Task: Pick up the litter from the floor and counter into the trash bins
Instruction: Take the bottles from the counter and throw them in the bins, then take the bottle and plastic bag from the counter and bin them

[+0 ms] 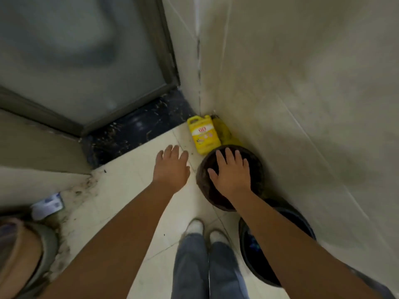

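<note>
Where the pale tiled floor (133,190) runs into the wall corner, two dark bins stand against the wall: a black bin (254,255) nearer the person's feet and a brown bin (205,190) beyond it, toward the corner. Just past the brown bin, touching or nearly touching its far rim, a yellow jug (203,134) lies in the corner itself, its long axis running away from the person, handle end farthest. It looks like the litter to be picked up next, though that is a judgement. A blue-and-white packet (47,205) lies well apart, at the left near a grimy edge.

The right hand (232,175) hovers over the brown bin's mouth, fingers (228,156) spread and holding nothing. The left hand (171,167) hangs over bare floor beside the bin, fingers loosely open, also empty.

The jug lies ahead of both hands, slightly right of the left and slightly left of the right. The right fingertips look a shade nearer its near end.
</note>
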The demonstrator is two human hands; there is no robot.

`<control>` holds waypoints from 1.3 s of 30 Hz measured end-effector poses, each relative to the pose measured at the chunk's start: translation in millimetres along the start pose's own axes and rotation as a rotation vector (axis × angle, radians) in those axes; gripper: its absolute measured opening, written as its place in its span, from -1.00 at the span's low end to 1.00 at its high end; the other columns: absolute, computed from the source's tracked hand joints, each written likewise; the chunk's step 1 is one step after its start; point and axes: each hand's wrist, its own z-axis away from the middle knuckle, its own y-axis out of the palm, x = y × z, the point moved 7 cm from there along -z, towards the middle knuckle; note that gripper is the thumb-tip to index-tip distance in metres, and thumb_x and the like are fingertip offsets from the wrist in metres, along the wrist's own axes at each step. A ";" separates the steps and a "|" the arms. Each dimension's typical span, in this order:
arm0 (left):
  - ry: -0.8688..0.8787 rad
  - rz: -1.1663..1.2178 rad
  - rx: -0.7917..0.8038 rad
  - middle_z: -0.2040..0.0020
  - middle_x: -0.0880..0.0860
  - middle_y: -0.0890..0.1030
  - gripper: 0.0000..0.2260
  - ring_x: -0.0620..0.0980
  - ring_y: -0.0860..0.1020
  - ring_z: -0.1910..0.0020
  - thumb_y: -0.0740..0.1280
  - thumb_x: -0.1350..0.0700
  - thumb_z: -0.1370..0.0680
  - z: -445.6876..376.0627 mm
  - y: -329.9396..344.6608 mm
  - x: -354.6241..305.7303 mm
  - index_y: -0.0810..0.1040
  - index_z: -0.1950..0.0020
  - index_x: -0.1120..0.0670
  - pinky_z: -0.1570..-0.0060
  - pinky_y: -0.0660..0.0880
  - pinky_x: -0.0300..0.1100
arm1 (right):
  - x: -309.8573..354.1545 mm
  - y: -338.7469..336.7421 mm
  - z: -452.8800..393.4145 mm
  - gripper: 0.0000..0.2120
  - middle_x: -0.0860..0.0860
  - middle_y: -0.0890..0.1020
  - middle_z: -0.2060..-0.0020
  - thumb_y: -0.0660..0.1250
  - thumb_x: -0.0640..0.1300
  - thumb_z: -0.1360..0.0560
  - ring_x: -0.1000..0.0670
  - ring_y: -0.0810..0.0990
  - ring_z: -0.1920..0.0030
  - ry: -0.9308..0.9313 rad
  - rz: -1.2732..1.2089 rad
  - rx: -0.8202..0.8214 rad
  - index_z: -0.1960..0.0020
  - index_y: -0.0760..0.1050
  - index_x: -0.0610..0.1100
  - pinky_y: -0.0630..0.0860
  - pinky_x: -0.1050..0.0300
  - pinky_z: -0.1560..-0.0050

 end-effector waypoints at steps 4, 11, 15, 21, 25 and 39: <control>-0.209 -0.007 -0.084 -0.59 0.09 -0.06 -0.50 0.10 -0.10 -0.57 -0.01 -0.04 -0.66 81.3 -49.5 45.4 -0.08 -0.56 0.01 -0.53 -0.07 0.10 | 73.4 -57.7 37.7 -0.42 -0.05 -0.03 -0.56 -0.01 0.15 -0.59 -0.16 -0.09 -0.55 -0.216 0.136 -0.048 -0.53 -0.06 -0.01 -0.07 -0.18 -0.52; -0.670 0.233 -0.175 -0.59 0.06 -0.03 -0.50 0.09 -0.08 -0.57 0.00 -0.04 -0.66 285.2 -54.6 140.5 -0.05 -0.56 0.04 -0.53 -0.03 0.08 | 231.0 -84.5 160.4 -0.41 -0.05 -0.06 -0.56 -0.04 0.18 -0.59 -0.16 -0.13 -0.55 -0.628 0.361 -0.099 -0.53 -0.09 -0.02 -0.10 -0.15 -0.53; -0.959 0.390 -0.204 -0.59 0.07 0.01 -0.48 0.10 -0.03 -0.57 0.05 -0.03 -0.64 443.5 -11.3 170.6 -0.01 -0.56 0.05 -0.53 0.00 0.05 | 313.6 -45.8 285.7 -0.41 -0.06 0.02 -0.55 0.01 0.17 -0.58 -0.14 -0.06 -0.55 -0.948 0.434 -0.076 -0.52 0.01 -0.05 -0.05 -0.12 -0.53; -1.460 0.566 -0.277 -0.59 0.12 0.00 -0.49 0.10 -0.06 -0.57 0.03 -0.03 -0.65 718.8 88.0 137.5 -0.02 -0.56 0.07 -0.54 -0.04 0.05 | 374.6 68.6 534.1 -0.40 -0.06 0.05 -0.55 0.04 0.18 -0.56 -0.12 -0.03 -0.55 -1.456 0.569 -0.006 -0.52 0.03 -0.04 -0.01 -0.11 -0.53; -1.721 0.645 -0.231 -0.58 0.15 -0.01 -0.49 0.12 -0.06 -0.57 0.03 -0.02 -0.65 866.5 167.1 61.5 -0.02 -0.56 0.09 -0.53 -0.05 0.05 | 352.8 151.4 684.4 -0.40 -0.06 0.03 -0.55 0.03 0.19 -0.57 -0.11 -0.05 -0.55 -1.677 0.646 0.088 -0.52 0.01 -0.03 -0.03 -0.10 -0.54; -2.365 0.942 -0.164 -0.58 0.14 0.00 -0.49 0.10 -0.06 -0.57 0.02 -0.04 -0.66 1158.7 375.4 -140.9 -0.03 -0.56 0.08 -0.54 -0.04 0.03 | 276.9 371.2 1014.9 -0.41 -0.07 0.04 -0.55 0.02 0.17 -0.58 -0.12 -0.04 -0.55 -2.179 0.863 0.276 -0.52 -0.01 -0.03 0.00 -0.09 -0.53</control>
